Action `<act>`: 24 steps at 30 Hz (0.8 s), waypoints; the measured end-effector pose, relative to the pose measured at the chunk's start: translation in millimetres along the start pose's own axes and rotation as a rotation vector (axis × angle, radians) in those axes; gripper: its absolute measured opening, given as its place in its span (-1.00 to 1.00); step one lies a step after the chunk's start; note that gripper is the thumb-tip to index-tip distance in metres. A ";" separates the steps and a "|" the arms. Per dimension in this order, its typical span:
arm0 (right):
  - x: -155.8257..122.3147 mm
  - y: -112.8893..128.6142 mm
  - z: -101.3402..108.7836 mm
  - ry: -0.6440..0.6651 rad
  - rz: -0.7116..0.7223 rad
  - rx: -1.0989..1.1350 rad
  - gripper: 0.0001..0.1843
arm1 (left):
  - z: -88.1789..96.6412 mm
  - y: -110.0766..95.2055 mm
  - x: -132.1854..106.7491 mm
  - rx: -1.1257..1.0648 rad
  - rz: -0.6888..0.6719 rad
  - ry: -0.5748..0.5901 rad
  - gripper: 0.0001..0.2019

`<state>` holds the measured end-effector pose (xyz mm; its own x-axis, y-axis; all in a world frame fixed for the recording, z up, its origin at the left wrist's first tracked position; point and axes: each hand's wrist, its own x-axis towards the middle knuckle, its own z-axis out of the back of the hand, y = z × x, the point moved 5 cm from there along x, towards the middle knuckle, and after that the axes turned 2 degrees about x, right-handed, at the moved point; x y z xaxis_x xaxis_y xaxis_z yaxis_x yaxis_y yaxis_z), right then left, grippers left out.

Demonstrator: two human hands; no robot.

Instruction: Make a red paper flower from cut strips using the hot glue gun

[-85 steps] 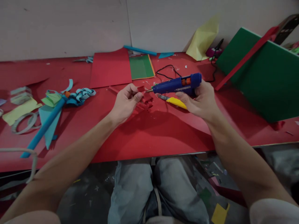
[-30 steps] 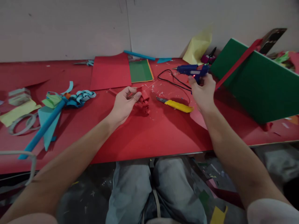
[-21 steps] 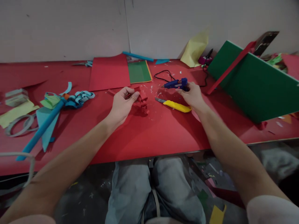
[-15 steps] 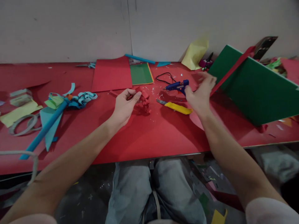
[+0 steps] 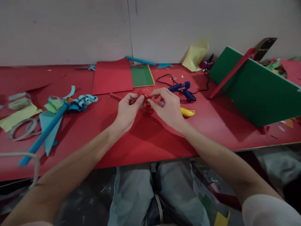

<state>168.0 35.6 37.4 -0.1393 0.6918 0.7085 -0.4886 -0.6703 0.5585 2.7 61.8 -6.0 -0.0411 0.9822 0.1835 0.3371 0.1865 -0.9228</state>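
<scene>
Being pinched by left hand (image 5: 128, 110) and right hand (image 5: 169, 108), one red paper piece (image 5: 141, 92) is being held left of one glue gun (image 5: 181, 87). The gun is no longer being gripped, apparently freeing both hands for the paper. In front, one yellow cutter (image 5: 187, 112) is being half-hidden; leftward, two blue tubes (image 5: 44, 134) are lying.

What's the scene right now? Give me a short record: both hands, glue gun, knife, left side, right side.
Left hand: grip pinching a folded red paper piece
Right hand: fingertips at the same piece; firmness of its grip unclear
Glue gun: lying on the red table, tip hidden behind the right hand
Yellow-handled knife: on the table, partly hidden by the right hand
Left side: blue tube and blue paper chain
Right side: tilted green board, red strip across it
</scene>
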 end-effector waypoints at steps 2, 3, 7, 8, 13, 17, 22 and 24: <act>-1.8 -1.1 2.2 -0.020 0.006 0.029 -0.97 | 0.9 0.7 1.4 0.039 -0.017 0.013 -0.46; -2.4 -1.3 3.0 -0.036 0.010 0.045 -0.97 | 1.5 0.8 2.1 0.057 -0.026 0.017 -0.44; -3.5 -0.7 4.5 -0.102 0.035 0.104 -0.95 | 4.8 -1.3 4.5 0.123 -0.100 0.015 -0.43; -3.6 -0.4 4.7 -0.109 0.038 0.109 -0.93 | 5.4 -2.8 4.9 0.144 -0.131 0.017 -0.43; -3.9 4.0 6.6 -0.098 0.051 0.081 -0.90 | 5.5 -12.1 4.2 0.338 -0.256 0.048 -0.44; -4.6 8.4 9.3 -0.106 0.070 0.040 -0.88 | 4.8 -21.2 1.2 0.433 -0.331 0.041 -0.48; -6.3 9.4 8.6 -0.075 0.113 -0.013 -0.86 | 1.0 -29.2 -3.8 0.508 -0.391 0.127 -0.57; -6.8 9.3 9.4 -0.087 0.129 -0.014 -0.84 | 0.7 -30.4 -5.1 0.571 -0.390 0.155 -0.62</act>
<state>172.4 22.1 41.8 -0.1271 0.5736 0.8092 -0.4832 -0.7483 0.4545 -8.0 51.1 20.8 0.0906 0.8342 0.5439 -0.2224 0.5493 -0.8055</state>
